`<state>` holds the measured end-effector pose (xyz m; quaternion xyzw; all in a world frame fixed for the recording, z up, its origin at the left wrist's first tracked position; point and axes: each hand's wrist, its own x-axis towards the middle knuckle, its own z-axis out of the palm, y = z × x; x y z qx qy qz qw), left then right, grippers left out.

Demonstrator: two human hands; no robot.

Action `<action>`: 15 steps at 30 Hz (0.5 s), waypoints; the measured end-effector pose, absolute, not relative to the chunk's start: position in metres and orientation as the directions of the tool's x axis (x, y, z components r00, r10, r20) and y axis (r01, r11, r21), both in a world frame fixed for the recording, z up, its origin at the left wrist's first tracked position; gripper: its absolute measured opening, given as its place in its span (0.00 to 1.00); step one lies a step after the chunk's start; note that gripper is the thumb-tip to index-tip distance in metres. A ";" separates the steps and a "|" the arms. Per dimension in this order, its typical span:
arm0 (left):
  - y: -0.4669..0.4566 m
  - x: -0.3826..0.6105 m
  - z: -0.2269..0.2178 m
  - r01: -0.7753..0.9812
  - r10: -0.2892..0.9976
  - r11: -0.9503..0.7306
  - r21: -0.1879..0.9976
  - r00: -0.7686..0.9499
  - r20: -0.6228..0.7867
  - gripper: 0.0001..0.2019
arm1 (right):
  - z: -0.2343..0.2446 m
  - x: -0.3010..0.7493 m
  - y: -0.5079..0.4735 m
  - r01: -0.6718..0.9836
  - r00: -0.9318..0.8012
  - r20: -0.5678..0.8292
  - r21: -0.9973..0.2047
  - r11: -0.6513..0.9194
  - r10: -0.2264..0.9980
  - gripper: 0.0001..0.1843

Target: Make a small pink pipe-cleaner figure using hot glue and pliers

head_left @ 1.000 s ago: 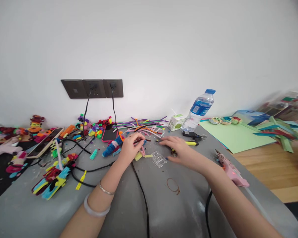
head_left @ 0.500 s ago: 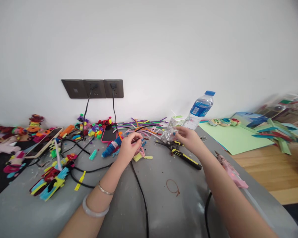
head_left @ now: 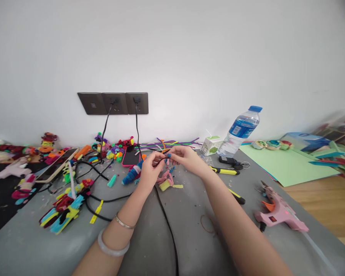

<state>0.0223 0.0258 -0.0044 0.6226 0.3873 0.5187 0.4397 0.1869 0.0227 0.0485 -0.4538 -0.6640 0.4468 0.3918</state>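
Note:
Over the middle of the grey table (head_left: pixel 143 245), my left hand (head_left: pixel 150 168) pinches a thin dark strip (head_left: pixel 164 158), its kind too small to make out. My right hand (head_left: pixel 186 160) meets it there, thumb and fingers closed on the strip's other end. Just below lie pink and yellow fuzzy pieces (head_left: pixel 166 180). A blue fuzzy roll (head_left: pixel 130 174) is left of my left hand. Partly behind my right forearm are yellow-and-black pliers (head_left: pixel 225 171).
A pink glue gun (head_left: pixel 281 216) lies at right, near a water bottle (head_left: pixel 241 130), a small carton (head_left: pixel 211 145) and keys (head_left: pixel 230 161). Pipe-cleaner figures (head_left: pixel 64 207), a phone (head_left: pixel 130 156) and black cables (head_left: pixel 166 222) spread across the left and middle. Green paper (head_left: pixel 287 163) extends right.
My right hand has left the clear plastic piece near the bottle and moved left to my left hand, closing on the dark strip. The view has shifted slightly.

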 end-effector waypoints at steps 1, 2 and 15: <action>0.027 0.021 -0.004 0.009 0.945 -0.303 0.953 0.131 0.299 0.05 | 0.048 0.183 0.029 0.205 -0.298 0.111 -0.963 0.177 0.948 0.10; 0.028 0.020 -0.003 -0.005 0.949 -0.300 0.954 0.099 0.299 0.05 | 0.047 0.181 0.035 0.163 -0.314 0.104 -0.973 0.162 0.944 0.10; 0.035 0.014 -0.006 -0.206 0.980 -0.010 0.978 0.191 0.050 0.13 | 0.020 0.193 0.065 -0.118 -0.256 0.114 -0.989 0.086 0.960 0.15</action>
